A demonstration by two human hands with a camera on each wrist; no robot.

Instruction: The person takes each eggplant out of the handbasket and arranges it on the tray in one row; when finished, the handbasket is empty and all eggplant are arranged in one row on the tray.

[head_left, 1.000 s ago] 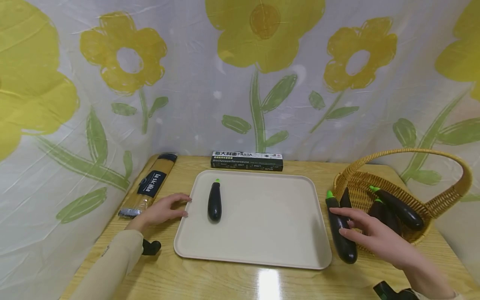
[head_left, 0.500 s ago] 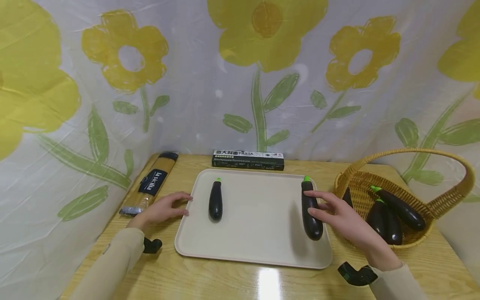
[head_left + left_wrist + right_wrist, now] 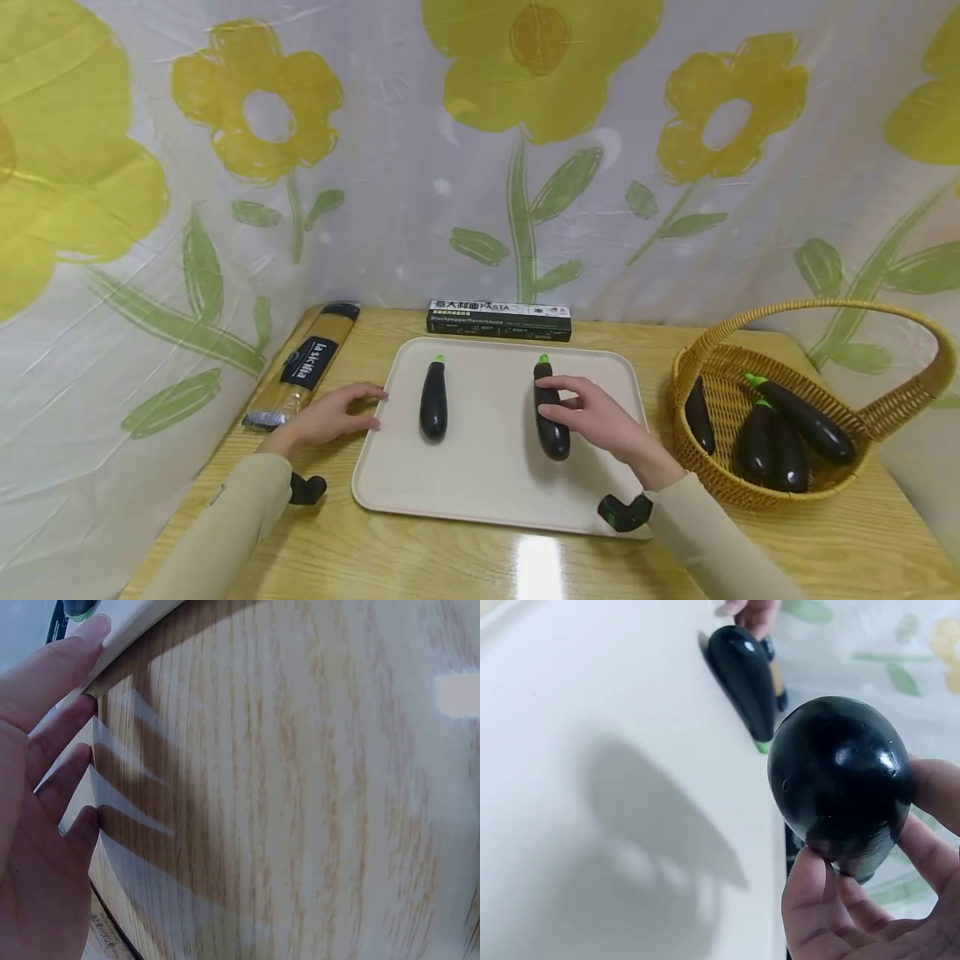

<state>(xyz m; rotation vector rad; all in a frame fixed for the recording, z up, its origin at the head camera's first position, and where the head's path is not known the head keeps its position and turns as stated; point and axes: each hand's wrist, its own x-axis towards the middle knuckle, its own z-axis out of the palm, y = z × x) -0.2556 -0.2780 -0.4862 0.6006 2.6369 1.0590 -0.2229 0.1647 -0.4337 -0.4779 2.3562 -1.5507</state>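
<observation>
My right hand (image 3: 600, 417) pinches a dark eggplant (image 3: 553, 437) with a green stem above the right half of the cream tray (image 3: 480, 492). In the right wrist view the held eggplant (image 3: 840, 769) casts a shadow on the tray, and thumb and fingers grip its sides. Another eggplant (image 3: 433, 404) lies on the tray's left part. My left hand (image 3: 330, 418) rests at the tray's left rim with fingers loosely extended, holding nothing. In the left wrist view those fingertips (image 3: 94, 630) are by the tray edge.
A wicker basket (image 3: 738, 492) with a tall handle stands at the right, holding several eggplants (image 3: 806, 417). Behind the tray is a pasta box (image 3: 498, 325). A pack of spaghetti (image 3: 303, 362) lies at the left, close to my left hand. A flowered curtain (image 3: 390, 208) hangs behind the table.
My right hand has carried the eggplant leftward from beside the basket, across the tray's right rim, to above the tray. My left hand and the other eggplant have stayed in place.
</observation>
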